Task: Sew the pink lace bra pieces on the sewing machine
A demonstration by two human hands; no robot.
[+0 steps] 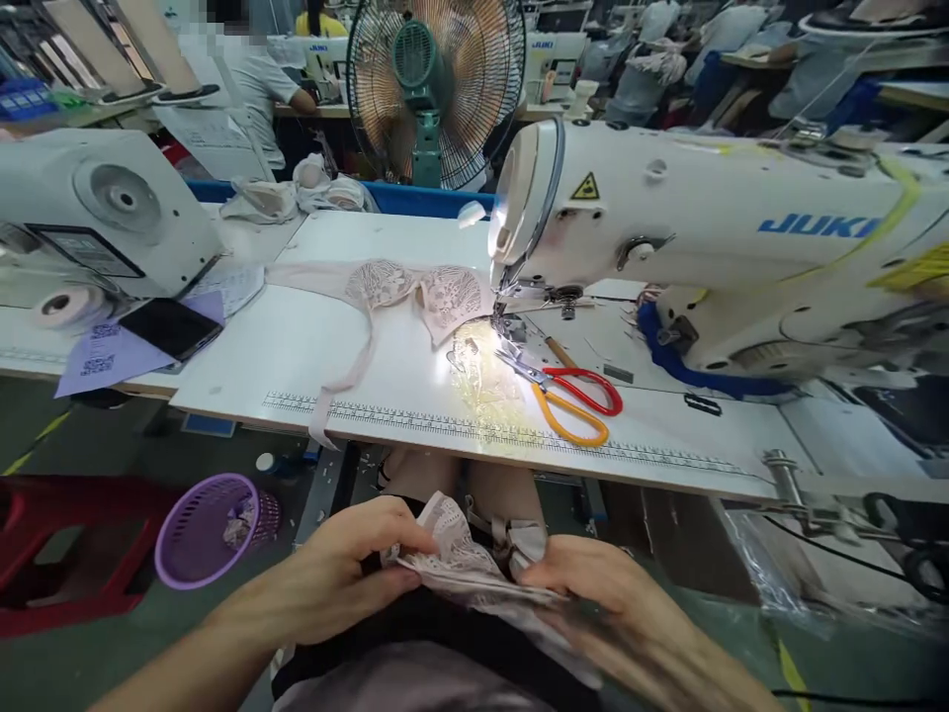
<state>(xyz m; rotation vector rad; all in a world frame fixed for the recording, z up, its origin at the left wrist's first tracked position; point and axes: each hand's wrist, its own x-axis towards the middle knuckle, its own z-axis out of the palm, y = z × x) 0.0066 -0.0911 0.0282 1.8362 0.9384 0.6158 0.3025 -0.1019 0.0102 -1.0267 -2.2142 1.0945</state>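
Note:
Over my lap, in front of the table edge, both hands hold a pale pink lace bra (pixel 464 554). My left hand (pixel 352 559) pinches its lace edge between thumb and fingers. On the other side my right hand (pixel 593 578) is closed on the fabric, its fingers partly hidden and a little blurred. Another pale lace bra (pixel 452 297) lies on the table, its cups beside the sewing machine's needle area and one strap hanging over the front edge. Scissors (pixel 570 391) with a red and an orange handle rest below the needle.
A white JUKI sewing machine (pixel 689 218) stands at the right, a second machine (pixel 111 208) at the left. A phone (pixel 174 326) lies on purple paper. Behind the table stands a fan (pixel 426 79). On the floor are a purple basket (pixel 212 529) and a red stool (pixel 74 544).

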